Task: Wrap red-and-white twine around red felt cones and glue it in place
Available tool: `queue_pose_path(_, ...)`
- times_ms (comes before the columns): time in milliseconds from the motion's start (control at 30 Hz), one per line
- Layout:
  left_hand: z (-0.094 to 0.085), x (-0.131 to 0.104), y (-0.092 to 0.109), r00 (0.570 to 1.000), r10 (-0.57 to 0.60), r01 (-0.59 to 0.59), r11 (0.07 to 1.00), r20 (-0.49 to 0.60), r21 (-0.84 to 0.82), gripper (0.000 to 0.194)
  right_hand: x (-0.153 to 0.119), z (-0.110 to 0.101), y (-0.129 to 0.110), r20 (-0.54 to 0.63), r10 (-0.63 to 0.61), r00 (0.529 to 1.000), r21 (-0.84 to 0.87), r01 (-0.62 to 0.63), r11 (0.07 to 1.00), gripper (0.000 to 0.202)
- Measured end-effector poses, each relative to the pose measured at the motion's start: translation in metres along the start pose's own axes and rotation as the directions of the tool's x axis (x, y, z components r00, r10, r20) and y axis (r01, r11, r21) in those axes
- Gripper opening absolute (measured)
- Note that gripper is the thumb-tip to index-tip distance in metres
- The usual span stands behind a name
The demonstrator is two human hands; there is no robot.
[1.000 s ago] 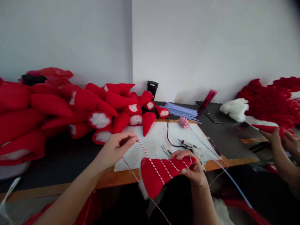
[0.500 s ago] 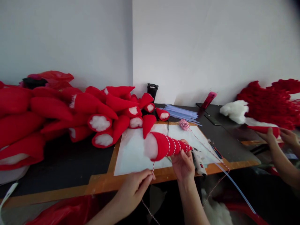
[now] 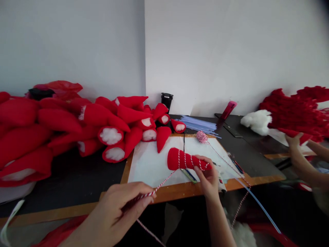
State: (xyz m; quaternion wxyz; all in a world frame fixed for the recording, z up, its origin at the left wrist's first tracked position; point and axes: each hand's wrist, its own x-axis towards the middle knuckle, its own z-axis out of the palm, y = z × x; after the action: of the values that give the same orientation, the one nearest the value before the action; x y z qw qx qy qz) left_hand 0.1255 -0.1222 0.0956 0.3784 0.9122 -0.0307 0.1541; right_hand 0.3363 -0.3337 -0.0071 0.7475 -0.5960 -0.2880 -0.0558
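Note:
A red stuffed felt cone (image 3: 172,158) with cord spiralled around it lies sideways in my right hand (image 3: 208,178), whose fingers close on its narrow tip. Its wide end points left. From the underside of the cone, red-and-white twisted cord (image 3: 164,180) runs taut down to my left hand (image 3: 128,202), pinched between thumb and fingers. A tail of the cord hangs below that hand. Behind the cone, a ball of the same cord (image 3: 202,137) sits on a white sheet (image 3: 146,164). A green-handled tool (image 3: 189,175) lies just under the cone.
Many stuffed red cones (image 3: 110,135) are heaped at the left. Clear glue sticks (image 3: 199,125), a black cup (image 3: 167,99) and a phone (image 3: 232,130) stand or lie farther back. Part of a white glue gun (image 3: 221,183) shows beside my right hand. At right, a co-worker's hands (image 3: 295,145) hold red fabric.
My left hand has moved left and nearer, drawing the cord taut at a slant. The cone has turned, so its white stuffed end no longer shows. The co-worker's hands have shifted slightly.

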Motion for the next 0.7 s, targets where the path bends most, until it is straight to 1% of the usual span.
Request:
queue_pose_path(67,-0.01,0.015,0.001,1.0,-0.003,0.003,1.0,-0.004,-0.002,0.021,-0.002,-0.002,-0.007,0.106,-0.039,0.994,-0.051,0.044,0.998,0.026)
queue_pose_path(133,-0.017,0.028,-0.003,0.999,-0.033,0.033,0.999,-0.016,-0.007,0.024,-0.002,-0.006,-0.013,0.183,-0.055,0.982,-0.082,0.071,0.994,0.025)
queue_pose_path(267,-0.025,0.046,-0.018,0.995,-0.079,0.078,0.997,-0.06,-0.018,0.029,-0.004,-0.017,-0.019,0.266,-0.029,0.963,-0.083,0.053,0.995,0.025)
queue_pose_path(400,-0.023,0.057,-0.036,0.994,-0.094,0.092,0.995,-0.063,-0.033,0.03,-0.005,-0.024,-0.014,0.297,0.003,0.955,0.023,-0.01,1.0,0.025)
queue_pose_path(500,-0.02,0.062,-0.045,0.993,-0.107,0.104,0.993,-0.057,-0.062,0.031,-0.004,-0.025,-0.009,0.285,0.024,0.958,0.103,-0.055,0.993,0.026)
queue_pose_path(700,-0.017,0.067,-0.051,0.988,-0.136,0.13,0.988,-0.075,-0.085,0.029,-0.002,-0.021,-0.007,0.249,0.037,0.968,0.134,-0.073,0.988,0.03)
